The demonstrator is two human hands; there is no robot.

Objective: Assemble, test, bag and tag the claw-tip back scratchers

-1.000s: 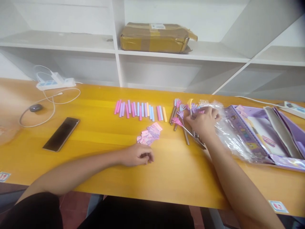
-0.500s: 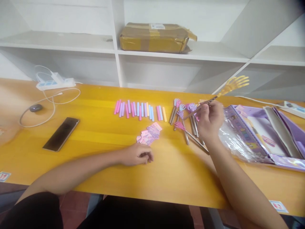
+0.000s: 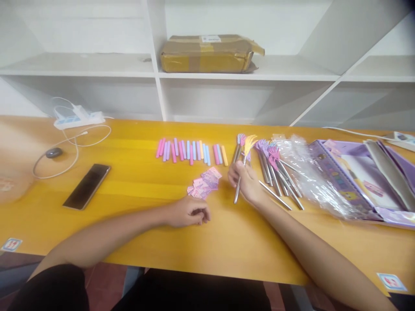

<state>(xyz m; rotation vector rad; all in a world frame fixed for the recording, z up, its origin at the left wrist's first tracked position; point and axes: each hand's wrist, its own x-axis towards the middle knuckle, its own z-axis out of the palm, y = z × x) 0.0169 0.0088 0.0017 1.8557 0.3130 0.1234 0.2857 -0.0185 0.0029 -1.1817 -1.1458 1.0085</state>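
Note:
My right hand [image 3: 244, 179] is closed around the metal rod of a yellow back scratcher [image 3: 248, 147] with a hand-shaped head, its head pointing away from me. Several more back scratchers [image 3: 275, 166], with purple and pink heads and silver rods, lie in a heap just right of that hand. Others with blue and pink heads are partly hidden behind it. Loosely curled, my left hand [image 3: 191, 211] rests on the table with nothing visible in it. Just beyond its knuckles is a pile of small pink and purple printed cards [image 3: 205, 182].
A row of pastel sticks [image 3: 183, 149] lies farther back. At right are crumpled clear plastic [image 3: 311, 181] and an open purple box [image 3: 343, 181]. A phone [image 3: 87, 185], a black mouse-like object [image 3: 53, 152] and a power strip [image 3: 79, 120] with cables are at left. White shelves hold a taped carton [image 3: 207, 56].
My right hand has brought the yellow back scratcher left and down, from above the heap to its left side. The heap's scratchers now lie farther right. My left hand stays put.

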